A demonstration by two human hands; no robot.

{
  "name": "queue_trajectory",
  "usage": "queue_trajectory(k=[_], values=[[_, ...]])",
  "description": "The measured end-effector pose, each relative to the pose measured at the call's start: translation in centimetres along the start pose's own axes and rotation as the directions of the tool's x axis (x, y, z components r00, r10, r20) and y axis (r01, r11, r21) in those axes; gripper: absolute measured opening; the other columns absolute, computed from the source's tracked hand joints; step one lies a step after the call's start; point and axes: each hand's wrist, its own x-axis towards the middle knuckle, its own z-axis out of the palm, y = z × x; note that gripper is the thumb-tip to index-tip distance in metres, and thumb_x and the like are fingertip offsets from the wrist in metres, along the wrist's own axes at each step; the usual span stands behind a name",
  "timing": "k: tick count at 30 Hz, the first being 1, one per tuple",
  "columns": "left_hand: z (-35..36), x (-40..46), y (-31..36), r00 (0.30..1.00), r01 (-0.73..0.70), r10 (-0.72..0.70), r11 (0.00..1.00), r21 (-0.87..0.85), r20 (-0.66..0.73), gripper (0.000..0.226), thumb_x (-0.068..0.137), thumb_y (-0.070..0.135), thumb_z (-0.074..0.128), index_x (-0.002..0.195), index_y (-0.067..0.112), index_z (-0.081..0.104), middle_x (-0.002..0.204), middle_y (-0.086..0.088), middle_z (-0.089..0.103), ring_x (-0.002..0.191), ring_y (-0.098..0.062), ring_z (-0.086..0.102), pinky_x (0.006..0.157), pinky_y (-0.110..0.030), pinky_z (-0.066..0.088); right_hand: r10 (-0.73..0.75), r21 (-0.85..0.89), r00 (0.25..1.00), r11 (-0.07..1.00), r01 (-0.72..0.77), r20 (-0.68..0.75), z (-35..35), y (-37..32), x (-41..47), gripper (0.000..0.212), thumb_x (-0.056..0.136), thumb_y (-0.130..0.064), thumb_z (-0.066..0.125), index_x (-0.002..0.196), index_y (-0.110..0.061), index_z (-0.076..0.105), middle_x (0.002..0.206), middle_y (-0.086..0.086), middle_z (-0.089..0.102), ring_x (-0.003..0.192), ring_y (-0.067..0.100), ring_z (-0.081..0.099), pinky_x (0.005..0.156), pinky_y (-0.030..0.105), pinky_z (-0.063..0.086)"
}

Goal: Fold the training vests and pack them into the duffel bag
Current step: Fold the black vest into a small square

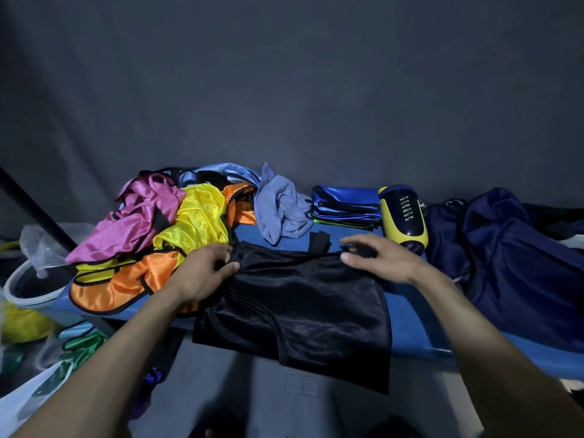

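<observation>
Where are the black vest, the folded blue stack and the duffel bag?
black vest (303, 298): head view, middle of its spread body.
folded blue stack (346, 203): head view, top vest's face.
duffel bag (512, 257): head view, navy side fabric.

2 bare forearms run up from the bottom edge to the left hand (207, 273) and right hand (379, 259), sleeveless, without rings.

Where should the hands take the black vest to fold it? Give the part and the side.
Take the black vest by its far top corners, coming from above at each side, about where the left hand and right hand now sit. It lies flat with its lower edge hanging over the table front, so likely those corners control the spread.
</observation>
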Motion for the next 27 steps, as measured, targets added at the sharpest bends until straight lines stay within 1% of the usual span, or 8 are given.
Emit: queue_trajectory(k=[3, 8, 11, 14, 17, 20, 23, 27], values=[[0.0, -0.1, 0.3, 1.0, -0.001, 0.001, 1.0, 0.015, -0.004, 0.031, 0.098, 0.03, 0.066, 0.07, 0.018, 0.059, 0.138, -0.003, 0.062, 0.124, -0.023, 0.059, 0.102, -0.033, 0.043, 0.012, -0.1, 0.997, 0.995, -0.004, 0.078, 0.7, -0.3, 0.8, 0.048, 0.082, -0.075, 0.058, 0.12, -0.046, 0.066, 0.131, -0.016, 0.051, 0.128, 0.012, 0.046, 0.112, 0.036, 0.034], [0.0, -0.3, 0.6, 1.0, -0.004, 0.004, 1.0, 0.023, -0.006, 0.031, 0.099, 0.029, 0.066, 0.07, 0.02, 0.058, 0.138, -0.005, 0.062, 0.125, -0.024, 0.058, 0.101, -0.031, 0.042, 0.16, -0.008, 0.986, 0.987, -0.16, 0.04, 0.5, -1.9, 1.8, 0.044, 0.101, -0.059, 0.048, 0.097, -0.021, 0.071, 0.103, -0.004, 0.07, 0.103, 0.017, 0.066, 0.095, 0.036, 0.046], [-0.1, -0.3, 0.6, 1.0, -0.011, 0.011, 1.0, 0.022, -0.011, 0.031, 0.099, 0.028, 0.065, 0.07, 0.022, 0.057, 0.138, -0.004, 0.061, 0.124, -0.023, 0.058, 0.1, -0.03, 0.042, 0.194, -0.073, 0.979, 0.979, -0.189, 0.056, 0.1, -2.4, 2.1, 0.038, 0.093, -0.045, 0.056, 0.097, -0.01, 0.072, 0.102, 0.006, 0.072, 0.099, 0.026, 0.066, 0.087, 0.037, 0.047], [0.0, -0.2, 0.3, 1.0, -0.015, 0.016, 1.0, 0.023, -0.009, 0.029, 0.099, 0.027, 0.066, 0.072, 0.019, 0.059, 0.135, -0.003, 0.063, 0.122, -0.022, 0.06, 0.097, -0.028, 0.041, 0.218, -0.08, 0.964, 0.975, -0.208, 0.153, -0.4, -2.9, 1.7, 0.045, 0.073, -0.046, 0.06, 0.097, -0.009, 0.072, 0.099, 0.009, 0.073, 0.089, 0.017, 0.065, 0.088, 0.037, 0.05], [0.1, -0.2, 0.2, 1.0, -0.021, 0.021, 1.0, 0.007, -0.023, 0.031, 0.098, 0.026, 0.067, 0.069, 0.025, 0.056, 0.131, -0.001, 0.064, 0.118, -0.021, 0.061, 0.094, -0.027, 0.04, 0.206, -0.122, 0.953, 0.976, -0.182, 0.224, -0.7, -2.5, 1.8, 0.016, 0.089, -0.027, 0.066, 0.094, -0.015, 0.076, 0.097, 0.002, 0.076, 0.089, 0.012, 0.066, 0.087, 0.031, 0.053], [0.0, -0.3, 0.5, 0.999, -0.035, 0.035, 0.999, -0.001, -0.033, 0.035, 0.098, 0.025, 0.067, 0.067, 0.032, 0.052, 0.129, 0.003, 0.062, 0.113, -0.016, 0.059, 0.094, -0.027, 0.04, 0.213, -0.085, 0.97, 0.975, -0.204, 0.12, -1.0, -1.7, 2.1, 0.006, 0.092, -0.01, 0.067, 0.088, -0.013, 0.07, 0.08, 0.0, 0.07, 0.072, 0.013, 0.06, 0.064, 0.023, 0.047], [0.0, -0.3, 0.6, 0.999, -0.037, 0.037, 0.999, 0.01, -0.027, 0.035, 0.099, 0.026, 0.066, 0.067, 0.034, 0.053, 0.13, 0.002, 0.062, 0.113, -0.017, 0.059, 0.095, -0.029, 0.042, 0.183, -0.105, 0.975, 0.975, -0.196, -0.127, -1.0, -1.1, 2.1, 0.017, 0.091, -0.002, 0.058, 0.082, -0.014, 0.065, 0.072, -0.002, 0.07, 0.072, 0.019, 0.065, 0.063, 0.026, 0.048], [0.0, -0.3, 0.4, 0.999, -0.038, 0.038, 0.999, 0.01, -0.017, 0.033, 0.098, 0.025, 0.067, 0.068, 0.032, 0.055, 0.131, 0.0, 0.063, 0.114, -0.02, 0.061, 0.095, -0.029, 0.042, -0.021, -0.398, 0.831, 0.885, -0.244, -0.556, 0.1, -2.1, 1.8, 0.018, 0.105, -0.022, 0.051, 0.097, -0.01, 0.061, 0.086, 0.006, 0.061, 0.079, 0.037, 0.057, 0.065, 0.039, 0.041]])
